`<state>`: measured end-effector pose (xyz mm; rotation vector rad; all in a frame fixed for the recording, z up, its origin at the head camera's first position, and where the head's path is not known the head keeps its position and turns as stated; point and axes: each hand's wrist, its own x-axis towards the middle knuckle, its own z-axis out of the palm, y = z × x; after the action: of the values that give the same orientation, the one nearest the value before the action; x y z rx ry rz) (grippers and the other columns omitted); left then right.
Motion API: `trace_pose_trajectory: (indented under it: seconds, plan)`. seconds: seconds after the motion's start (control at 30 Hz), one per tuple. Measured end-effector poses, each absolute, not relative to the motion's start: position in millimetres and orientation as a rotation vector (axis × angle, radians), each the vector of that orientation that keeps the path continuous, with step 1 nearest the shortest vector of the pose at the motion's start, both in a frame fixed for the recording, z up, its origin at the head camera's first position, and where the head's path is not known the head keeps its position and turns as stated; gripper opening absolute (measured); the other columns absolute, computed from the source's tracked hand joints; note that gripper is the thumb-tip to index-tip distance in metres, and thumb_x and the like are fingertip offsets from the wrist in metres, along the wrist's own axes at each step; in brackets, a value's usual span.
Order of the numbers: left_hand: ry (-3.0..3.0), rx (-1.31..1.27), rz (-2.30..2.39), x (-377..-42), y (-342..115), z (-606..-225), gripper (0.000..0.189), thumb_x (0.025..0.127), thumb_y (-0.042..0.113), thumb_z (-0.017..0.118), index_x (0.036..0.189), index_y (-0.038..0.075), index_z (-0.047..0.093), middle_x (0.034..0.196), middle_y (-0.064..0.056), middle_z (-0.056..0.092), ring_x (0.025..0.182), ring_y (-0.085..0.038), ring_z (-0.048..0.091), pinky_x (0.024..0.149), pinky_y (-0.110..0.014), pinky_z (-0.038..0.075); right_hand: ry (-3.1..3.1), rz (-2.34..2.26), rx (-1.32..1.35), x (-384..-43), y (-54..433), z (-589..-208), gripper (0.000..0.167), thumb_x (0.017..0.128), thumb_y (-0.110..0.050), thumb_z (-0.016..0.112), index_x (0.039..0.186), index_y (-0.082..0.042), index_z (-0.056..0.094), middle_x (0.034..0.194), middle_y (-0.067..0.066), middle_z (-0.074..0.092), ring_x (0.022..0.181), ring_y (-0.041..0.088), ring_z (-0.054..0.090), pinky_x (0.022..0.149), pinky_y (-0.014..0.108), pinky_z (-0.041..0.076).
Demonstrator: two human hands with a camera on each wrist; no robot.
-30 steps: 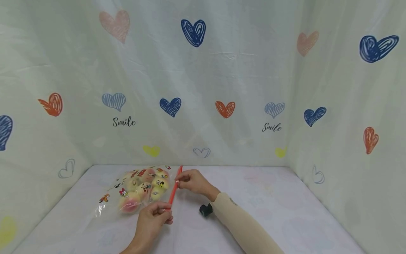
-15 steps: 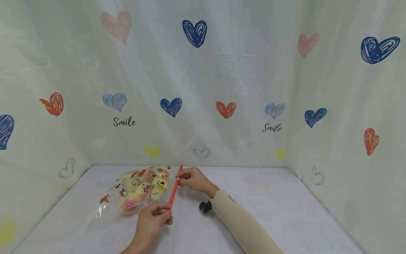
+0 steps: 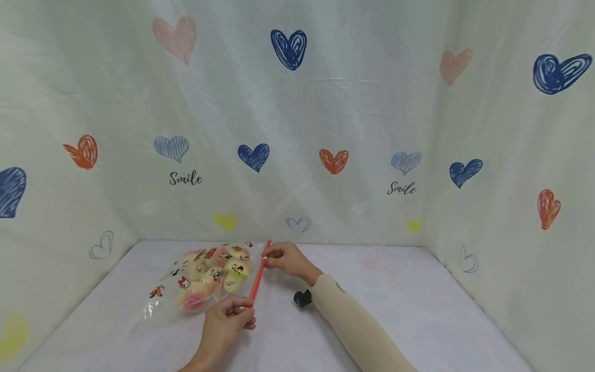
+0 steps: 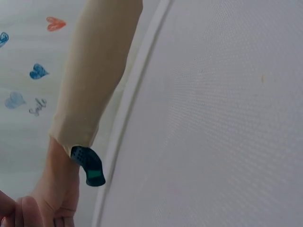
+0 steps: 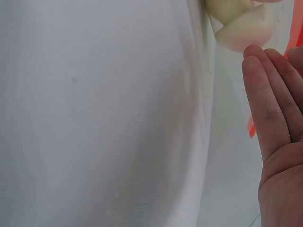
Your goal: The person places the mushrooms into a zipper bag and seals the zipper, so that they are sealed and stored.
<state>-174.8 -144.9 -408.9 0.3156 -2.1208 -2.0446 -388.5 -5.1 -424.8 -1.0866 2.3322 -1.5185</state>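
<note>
A clear zip bag (image 3: 160, 305) printed with cartoon figures lies on the table and holds several pale yellow and pink peaches (image 3: 194, 298). Along its right edge runs a red zip strip (image 3: 257, 283). My left hand (image 3: 226, 320) pinches the near end of that strip between thumb and fingers. Farther up, my right hand (image 3: 289, 261) pinches the strip at a small white slider (image 3: 265, 259), largely covered by the fingertips. In the right wrist view, straight fingers (image 5: 265, 104) of the right hand show beside the peaches (image 5: 246, 30) and the red strip (image 5: 294, 30).
A dark piece (image 3: 302, 298) sits at the cuff of the beige right sleeve (image 3: 353, 320); it looks teal in the left wrist view. The white table (image 3: 418, 310) stretches to the right. Heart-printed curtains (image 3: 297, 103) stand behind and at both sides.
My right hand has slid a little farther from me along the red strip, the white slider with it. The left hand keeps its place on the near end. The head view has shifted slightly.
</note>
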Motion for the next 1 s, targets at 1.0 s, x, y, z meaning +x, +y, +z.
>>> trace_pose_trajectory:
  seconds: [1.0]
  plan:
    - [-2.127,0.287,-2.057,-171.7,-141.2,-412.1,0.020,0.078,-0.007,0.067,0.098,-0.010,0.065,0.070,-0.008,0.063,0.060,-0.019,0.064,0.058,-0.030,0.054,2.347,-1.541,-0.990,-413.6,11.8,-424.3,0.026,0.085,0.004,0.058,0.109,0.001,0.068,0.093,0.007,0.069,0.080,0.016,0.067,0.075,0.039,0.055]
